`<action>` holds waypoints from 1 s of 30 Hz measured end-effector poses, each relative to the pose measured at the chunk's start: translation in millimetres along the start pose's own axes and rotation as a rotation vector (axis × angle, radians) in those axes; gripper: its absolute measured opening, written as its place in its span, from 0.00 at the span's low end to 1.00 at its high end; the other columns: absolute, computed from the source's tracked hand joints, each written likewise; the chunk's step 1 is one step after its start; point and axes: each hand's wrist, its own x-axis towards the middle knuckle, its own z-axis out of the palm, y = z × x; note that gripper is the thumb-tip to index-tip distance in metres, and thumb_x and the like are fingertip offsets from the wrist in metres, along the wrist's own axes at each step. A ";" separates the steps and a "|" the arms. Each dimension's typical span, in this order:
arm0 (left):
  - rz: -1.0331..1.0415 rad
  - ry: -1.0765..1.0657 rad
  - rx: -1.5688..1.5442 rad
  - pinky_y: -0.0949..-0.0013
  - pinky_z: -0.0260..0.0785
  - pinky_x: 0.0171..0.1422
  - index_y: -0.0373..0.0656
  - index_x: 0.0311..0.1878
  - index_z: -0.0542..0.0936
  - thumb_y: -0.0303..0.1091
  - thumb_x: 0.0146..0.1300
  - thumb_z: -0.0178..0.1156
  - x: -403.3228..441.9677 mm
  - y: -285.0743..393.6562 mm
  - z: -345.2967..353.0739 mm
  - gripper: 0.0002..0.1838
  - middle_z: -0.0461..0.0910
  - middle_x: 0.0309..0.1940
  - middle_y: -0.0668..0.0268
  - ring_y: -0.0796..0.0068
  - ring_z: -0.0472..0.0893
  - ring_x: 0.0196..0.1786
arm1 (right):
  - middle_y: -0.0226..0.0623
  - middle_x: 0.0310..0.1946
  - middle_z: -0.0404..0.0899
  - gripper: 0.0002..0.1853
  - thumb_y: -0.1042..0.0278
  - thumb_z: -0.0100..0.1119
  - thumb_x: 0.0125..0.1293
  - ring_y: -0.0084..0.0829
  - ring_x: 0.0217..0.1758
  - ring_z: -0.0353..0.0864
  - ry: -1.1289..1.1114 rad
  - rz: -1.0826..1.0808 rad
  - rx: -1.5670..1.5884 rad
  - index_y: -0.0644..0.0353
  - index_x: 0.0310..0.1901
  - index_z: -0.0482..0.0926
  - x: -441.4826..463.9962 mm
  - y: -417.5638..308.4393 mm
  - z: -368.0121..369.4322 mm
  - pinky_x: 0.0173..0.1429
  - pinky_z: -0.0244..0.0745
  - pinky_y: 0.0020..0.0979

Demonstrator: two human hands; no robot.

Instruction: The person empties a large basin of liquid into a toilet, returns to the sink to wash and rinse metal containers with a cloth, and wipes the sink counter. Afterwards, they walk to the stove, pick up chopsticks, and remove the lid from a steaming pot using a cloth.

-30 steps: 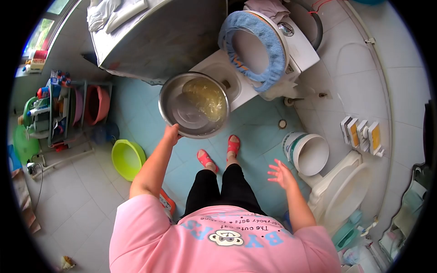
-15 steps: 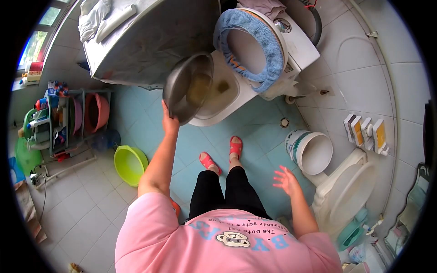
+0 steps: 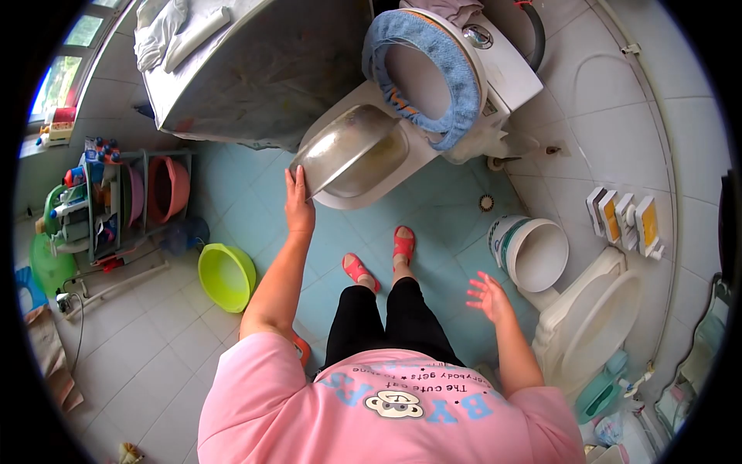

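Note:
My left hand (image 3: 300,201) grips the rim of a steel basin (image 3: 344,143). The basin is tipped steeply over the toilet bowl (image 3: 344,203), its outside facing up towards me. Murky, brownish water shows in the bowl beneath the rim; whether any liquid is left in the basin is hidden. Behind the bowl, the raised toilet seat wears a blue fabric cover (image 3: 461,100). My right hand (image 3: 487,297) hangs in the air with fingers spread, holding nothing, near a white bucket (image 3: 502,240).
A lime green basin (image 3: 226,277) stands at left on the tiles, beside a rack (image 3: 116,209) with bottles and basins. A covered bulky object (image 3: 255,77) borders the toilet's left. Stacked pale plastic stools or basins (image 3: 595,325) stand at right. A floor drain (image 3: 485,203) lies ahead.
My left hand has turned the steel basin further over, so its inside no longer faces me. The hand has shifted slightly right; my right hand stays open.

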 end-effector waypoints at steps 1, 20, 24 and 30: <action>0.008 0.025 0.001 0.54 0.77 0.51 0.66 0.74 0.58 0.17 0.59 0.53 1.2 0.9 -2.1 0.42 0.57 0.73 0.52 0.45 0.75 0.60 | 0.42 0.56 0.75 0.28 0.48 0.49 0.72 0.39 0.49 0.79 -0.001 0.001 0.001 0.53 0.68 0.62 -0.4 0.4 -0.6 0.49 0.77 0.54; 0.048 0.073 0.032 0.55 0.75 0.57 0.62 0.72 0.61 0.16 0.59 0.52 1.3 17.1 -77.3 0.39 0.56 0.74 0.52 0.46 0.72 0.64 | 0.40 0.56 0.74 0.29 0.46 0.53 0.70 0.39 0.50 0.77 -0.065 -0.082 0.004 0.52 0.66 0.63 -14.1 1.7 28.6 0.50 0.76 0.54; 0.103 0.085 0.017 0.55 0.75 0.56 0.61 0.72 0.62 0.17 0.59 0.53 0.4 23.1 -102.1 0.39 0.57 0.73 0.52 0.46 0.73 0.63 | 0.40 0.54 0.75 0.28 0.47 0.53 0.70 0.38 0.50 0.78 -0.103 -0.122 -0.012 0.52 0.66 0.64 -18.6 -6.8 53.9 0.49 0.76 0.53; 0.149 0.101 -0.012 0.56 0.76 0.55 0.60 0.72 0.62 0.15 0.55 0.55 -7.9 23.9 -139.1 0.42 0.58 0.73 0.54 0.46 0.74 0.62 | 0.40 0.56 0.73 0.28 0.50 0.54 0.71 0.37 0.50 0.77 -0.232 -0.216 -0.027 0.55 0.66 0.64 -26.3 -26.9 132.5 0.50 0.77 0.48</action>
